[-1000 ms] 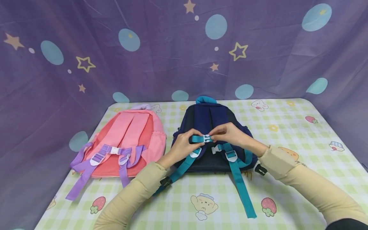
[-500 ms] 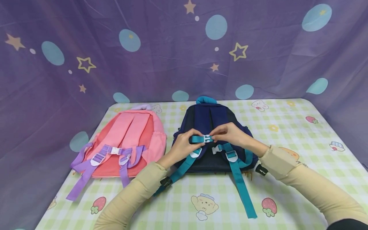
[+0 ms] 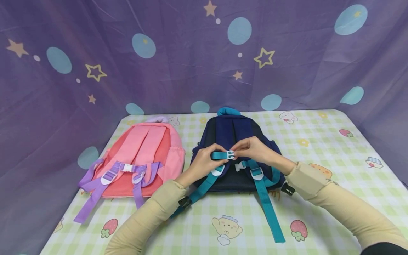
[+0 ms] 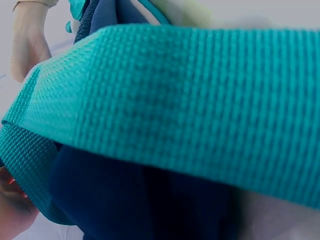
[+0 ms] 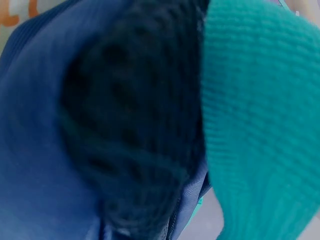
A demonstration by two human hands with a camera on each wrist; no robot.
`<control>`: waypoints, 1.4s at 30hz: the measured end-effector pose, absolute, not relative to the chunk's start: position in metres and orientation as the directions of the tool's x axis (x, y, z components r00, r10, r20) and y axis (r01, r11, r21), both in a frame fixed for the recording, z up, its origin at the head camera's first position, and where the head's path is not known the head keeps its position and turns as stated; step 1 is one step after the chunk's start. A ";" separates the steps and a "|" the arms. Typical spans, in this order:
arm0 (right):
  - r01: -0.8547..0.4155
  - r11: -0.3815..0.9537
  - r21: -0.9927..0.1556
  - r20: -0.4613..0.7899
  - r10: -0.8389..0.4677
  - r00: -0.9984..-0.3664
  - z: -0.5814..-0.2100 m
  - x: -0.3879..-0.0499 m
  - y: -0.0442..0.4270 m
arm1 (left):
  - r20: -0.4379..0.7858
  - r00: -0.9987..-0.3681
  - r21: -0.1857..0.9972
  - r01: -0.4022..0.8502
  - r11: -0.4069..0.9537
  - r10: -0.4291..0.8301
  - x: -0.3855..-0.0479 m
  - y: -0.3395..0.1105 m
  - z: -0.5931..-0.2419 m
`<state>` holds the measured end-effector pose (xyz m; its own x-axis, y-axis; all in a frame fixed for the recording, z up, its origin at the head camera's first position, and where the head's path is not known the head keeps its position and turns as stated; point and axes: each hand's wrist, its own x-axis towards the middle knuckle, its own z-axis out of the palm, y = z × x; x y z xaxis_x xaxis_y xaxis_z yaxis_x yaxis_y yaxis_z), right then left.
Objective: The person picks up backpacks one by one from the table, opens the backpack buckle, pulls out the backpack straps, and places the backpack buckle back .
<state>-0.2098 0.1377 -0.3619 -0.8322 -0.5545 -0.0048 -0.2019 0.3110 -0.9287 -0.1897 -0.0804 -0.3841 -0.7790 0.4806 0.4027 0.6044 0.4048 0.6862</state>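
Observation:
A dark blue backpack (image 3: pixel 224 132) with teal straps lies back side up on the table. Over it, my left hand (image 3: pixel 204 161) pinches a teal strap end that carries a white pronged buckle half (image 3: pixel 230 154). My right hand (image 3: pixel 253 148) pinches at the pronged side of that buckle half, its fingertips partly hiding it. Just below my right hand, another white buckle half (image 3: pixel 239 166) sits on the right-hand strap. Teal webbing (image 4: pixel 175 100) fills much of the left wrist view. A teal strap (image 5: pixel 260 115) and dark mesh (image 5: pixel 140 115) crowd the right wrist view.
To the left lies a pink backpack (image 3: pixel 148 141) with purple straps, its white buckle (image 3: pixel 128 167) joined across them. A loose teal strap tail (image 3: pixel 271 216) hangs towards the table's front. Green checked cloth (image 3: pixel 178 230) covers the table, and a purple curtain (image 3: pixel 178 81) stands behind.
The teal webbing seen between the buckle half and my right fingers is no longer visible there. My right fingertips now meet the prongs. Both hands otherwise stay nearly in place.

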 end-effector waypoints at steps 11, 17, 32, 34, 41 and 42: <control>-0.212 0.301 -0.930 0.010 -0.556 -0.831 -0.360 -0.208 0.140 | 0.422 -0.778 0.670 0.613 0.418 0.464 -0.189 -0.081 -0.384; -0.216 0.317 -0.924 0.000 -0.564 -0.826 -0.358 -0.205 0.140 | 0.415 -0.779 0.672 0.611 0.419 0.470 -0.189 -0.081 -0.384; -0.212 0.370 -0.905 -0.007 -0.510 -0.860 -0.360 -0.202 0.133 | 0.396 -0.779 0.680 0.605 0.416 0.486 -0.188 -0.080 -0.385; -0.211 0.390 -0.896 -0.012 -0.497 -0.868 -0.360 -0.202 0.132 | 0.390 -0.780 0.678 0.603 0.420 0.490 -0.188 -0.080 -0.385; -0.205 0.396 -0.895 -0.016 -0.487 -0.873 -0.359 -0.199 0.130 | 0.385 -0.773 0.658 0.613 0.438 0.504 -0.188 -0.081 -0.386; -0.206 0.394 -0.896 -0.014 -0.488 -0.873 -0.359 -0.199 0.130 | 0.384 -0.773 0.657 0.613 0.439 0.505 -0.187 -0.082 -0.386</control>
<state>-0.1992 0.1297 -0.3591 -0.8728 -0.4880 -0.0139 -0.2059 0.3938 -0.8958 -0.1873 -0.0818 -0.3858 -0.7727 0.5053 0.3842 0.6134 0.4385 0.6568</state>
